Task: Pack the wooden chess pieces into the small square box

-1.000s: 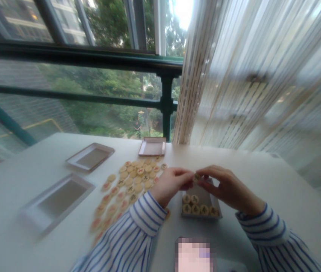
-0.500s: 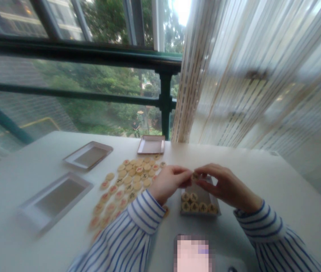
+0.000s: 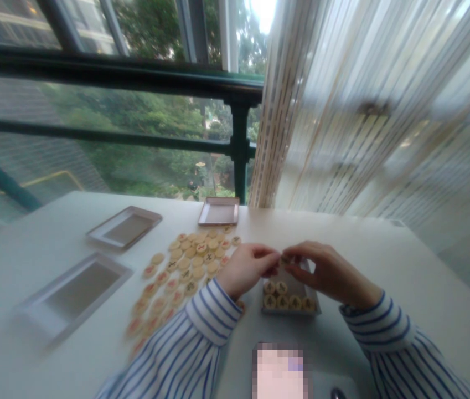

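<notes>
A round wooden Chinese chess piece [image 3: 285, 260] is between the fingertips of both hands, above the far part of a small box [image 3: 316, 310]. My left hand [image 3: 249, 267] comes from the left, closed in a pinch at the piece's edge. My right hand [image 3: 328, 270] grips it from the other side with thumb and fingers. Inside the box, a near row of pieces [image 3: 295, 302] with dark characters lies face up, and two more pieces [image 3: 275, 287] sit behind it at the left. The hands partly cover the box's far end.
Loose chess pieces [image 3: 197, 260], some red-marked, some dark-marked, spread left of my left arm. Shallow trays lie on the white table [image 3: 367, 238]: a near-left tray [image 3: 89, 288], a far-left tray [image 3: 127, 228] and a back tray [image 3: 220, 211]. A blurred-out pink item [image 3: 279, 374] lies in front.
Both hands stay almost where they were, with the piece turned slightly between the fingertips. The whole view has shifted a little.
</notes>
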### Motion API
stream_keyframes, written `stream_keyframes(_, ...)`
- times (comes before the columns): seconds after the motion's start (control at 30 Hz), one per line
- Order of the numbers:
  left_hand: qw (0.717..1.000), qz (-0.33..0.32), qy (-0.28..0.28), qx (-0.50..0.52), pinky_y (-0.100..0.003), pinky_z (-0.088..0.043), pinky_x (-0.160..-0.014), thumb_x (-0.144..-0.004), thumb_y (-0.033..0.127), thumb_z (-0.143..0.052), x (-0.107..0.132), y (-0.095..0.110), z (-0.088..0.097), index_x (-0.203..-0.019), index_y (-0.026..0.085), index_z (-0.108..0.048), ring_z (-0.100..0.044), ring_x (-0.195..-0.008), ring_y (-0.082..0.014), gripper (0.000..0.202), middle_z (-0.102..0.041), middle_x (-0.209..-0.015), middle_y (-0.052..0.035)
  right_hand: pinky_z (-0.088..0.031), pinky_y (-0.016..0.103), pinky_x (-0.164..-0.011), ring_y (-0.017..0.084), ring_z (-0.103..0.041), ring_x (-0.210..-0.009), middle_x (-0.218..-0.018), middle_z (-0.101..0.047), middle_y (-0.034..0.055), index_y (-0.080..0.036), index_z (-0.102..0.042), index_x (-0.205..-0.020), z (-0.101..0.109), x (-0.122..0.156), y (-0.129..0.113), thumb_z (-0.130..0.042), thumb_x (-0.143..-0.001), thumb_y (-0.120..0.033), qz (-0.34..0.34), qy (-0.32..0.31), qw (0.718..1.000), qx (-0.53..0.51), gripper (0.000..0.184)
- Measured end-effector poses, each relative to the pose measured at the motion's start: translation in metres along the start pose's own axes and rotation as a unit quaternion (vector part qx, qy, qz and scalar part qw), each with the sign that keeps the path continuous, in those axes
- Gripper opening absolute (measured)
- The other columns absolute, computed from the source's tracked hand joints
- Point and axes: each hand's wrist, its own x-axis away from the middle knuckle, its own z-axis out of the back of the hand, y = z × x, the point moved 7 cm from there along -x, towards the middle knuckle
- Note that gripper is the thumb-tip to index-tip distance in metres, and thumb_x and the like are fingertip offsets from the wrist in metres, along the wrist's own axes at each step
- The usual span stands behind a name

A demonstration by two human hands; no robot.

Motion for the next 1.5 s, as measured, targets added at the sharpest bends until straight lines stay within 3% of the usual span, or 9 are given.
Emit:
stream_keyframes(0.33, 0.999, -0.01, -0.012, -0.046, -0.023, -0.044, -0.056, -0.073, 0.025, -0.059, -0.001, -0.001, -0.004, -0.082, 0.01, -0.07, -0.057, -0.056, -0.0118, 0.021, -0.065, -0.061, -0.0048, -0.044, 0.024, -0.066, 0.012, -0.057, -0.068, -0.076, -0.065, 0.0017, -0.021, -0.063, -0.094, -0.004, 0.001, 0.002, -0.058, -0.079, -0.027, -0.028, -0.042, 0.999, 0.002, 0.018)
stream_keyframes(0.6, 0.989, -0.054, -0.027, -0.132, -0.023, -0.044, -0.057, -0.075, 0.033, -0.054, -0.002, 0.002, -0.002, -0.08, 0.011, -0.07, -0.057, -0.057, -0.0121, 0.028, -0.065, -0.063, -0.0035, -0.043, 0.023, -0.066, 0.011, -0.057, -0.067, -0.075, -0.065, 0.0017, -0.02, -0.064, -0.09, -0.006, 0.003, 0.006, -0.056, -0.079, -0.029, -0.057, -0.095, 0.994, 0.012, 0.016)
stream_keyframes(0.77, 0.965, -0.096, 0.005, -0.242, -0.024, -0.044, -0.061, -0.079, 0.035, -0.047, -0.004, 0.005, 0.005, -0.079, 0.013, -0.069, -0.061, -0.064, -0.0153, 0.032, -0.067, -0.066, -0.0038, -0.042, 0.021, -0.063, 0.011, -0.059, -0.065, -0.074, -0.066, 0.0008, -0.021, -0.065, -0.09, -0.01, 0.008, 0.016, -0.053, -0.08, -0.029, -0.085, -0.154, 0.984, 0.032, 0.018)
stream_keyframes(1.0, 0.909, -0.141, 0.047, -0.39, -0.025, -0.044, -0.07, -0.081, 0.034, -0.044, -0.001, 0.01, 0.012, -0.088, 0.018, -0.069, -0.061, -0.079, -0.0171, 0.03, -0.07, -0.083, -0.0043, -0.037, 0.023, -0.059, 0.014, -0.06, -0.067, -0.077, -0.068, 0.0018, -0.023, -0.066, -0.084, -0.02, 0.013, 0.022, -0.052, -0.078, -0.034, -0.105, -0.218, 0.964, 0.113, 0.019)
stream_keyframes(1.17, 0.888, -0.113, 0.059, -0.441, -0.026, -0.044, -0.072, -0.081, 0.035, -0.045, -0.002, 0.006, 0.015, -0.095, 0.019, -0.068, -0.061, -0.079, -0.0172, 0.031, -0.07, -0.087, -0.0053, -0.034, 0.024, -0.056, 0.015, -0.059, -0.066, -0.077, -0.068, 0.0029, -0.024, -0.067, -0.082, -0.029, 0.017, 0.027, -0.049, -0.079, -0.04, -0.104, -0.256, 0.951, 0.14, 0.025)
stream_keyframes(1.5, 0.865, -0.101, 0.072, -0.487, -0.027, -0.045, -0.072, -0.081, 0.032, -0.045, -0.001, 0.002, 0.018, -0.107, 0.02, -0.061, -0.062, -0.081, -0.0178, 0.033, -0.069, -0.09, -0.0058, -0.032, 0.024, -0.054, 0.014, -0.058, -0.064, -0.076, -0.068, 0.0031, -0.023, -0.067, -0.081, -0.04, 0.018, 0.03, -0.049, -0.079, -0.036, -0.111, -0.303, 0.931, 0.169, 0.022)
